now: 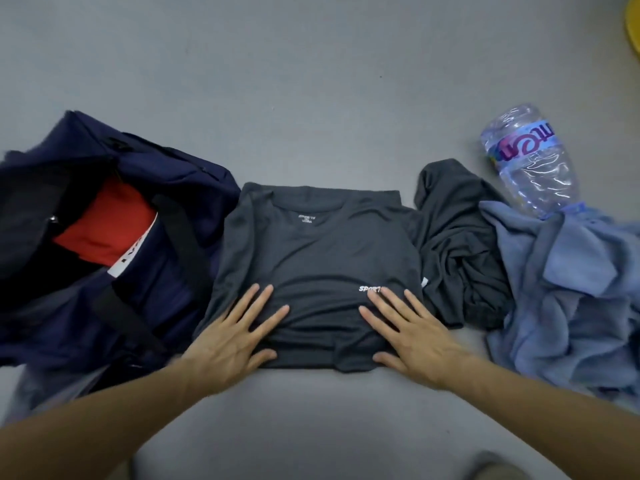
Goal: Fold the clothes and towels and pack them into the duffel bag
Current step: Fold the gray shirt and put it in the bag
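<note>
Both hands lie flat with fingers spread and straight, pressing on cloth and gripping nothing. Left hand (pixel 235 330) rests on the lower left part of a dark grey T-shirt (pixel 322 244); right hand (pixel 412 332) rests on its lower right part, partly covering a small white printed word. Both bare forearms reach in from the bottom of the frame.

The T-shirt sits at the centre of the frame on a plain grey surface (pixel 311 81). It is already folded to a compact rectangle, collar toward the top, with a doubled edge under the palms.

At the left of the frame, just beside the shirt and touching its edge, is a navy duffel bag (pixel 201 178) with black straps. Its top is open, and a red folded garment (pixel 107 233) lies inside. Right of the shirt is a crumpled dark grey garment (pixel 457 258), unfolded. Further right is a rumpled blue towel (pixel 561 292), also unfolded, with a clear plastic water bottle (pixel 530 161) lying on its side at the towel's upper edge. A sliver of something yellow (pixel 633 26) shows in the top right corner.

The step in hand looks like smoothing and flattening the folded shirt. The next move probably calls for sliding fingers under the bundle, lifting it without letting the layers slip apart, and carrying it left into the bag's opening on top of the red item. Two pieces would then remain to fold.
</note>
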